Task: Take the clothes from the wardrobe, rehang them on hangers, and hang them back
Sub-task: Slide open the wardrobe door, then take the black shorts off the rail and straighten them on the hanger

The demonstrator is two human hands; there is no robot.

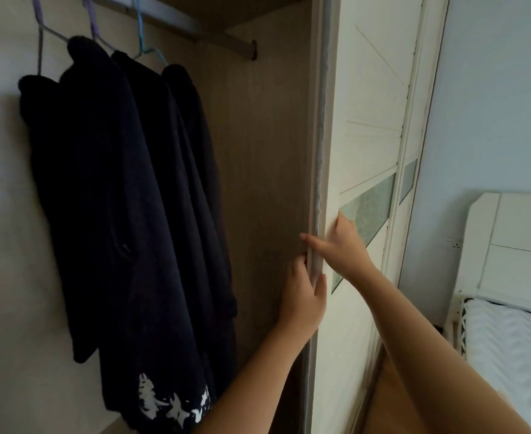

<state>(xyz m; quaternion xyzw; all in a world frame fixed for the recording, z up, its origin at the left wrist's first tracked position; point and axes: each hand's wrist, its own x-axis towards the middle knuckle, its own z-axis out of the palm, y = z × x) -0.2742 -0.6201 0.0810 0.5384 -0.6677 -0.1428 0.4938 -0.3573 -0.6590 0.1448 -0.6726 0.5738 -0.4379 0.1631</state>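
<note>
Clothes (117,183) hang inside; left hand (303,296) grips the door edge (319,145), right hand (344,250) spread against it.

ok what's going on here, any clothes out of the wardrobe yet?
A person has both hands on the wardrobe's sliding door. The left hand grips its grey edge; the right hand lies flat on its front, thumb across the edge. The wardrobe stands open, with dark clothes on hangers from the rail. Neither hand touches a garment.
</note>
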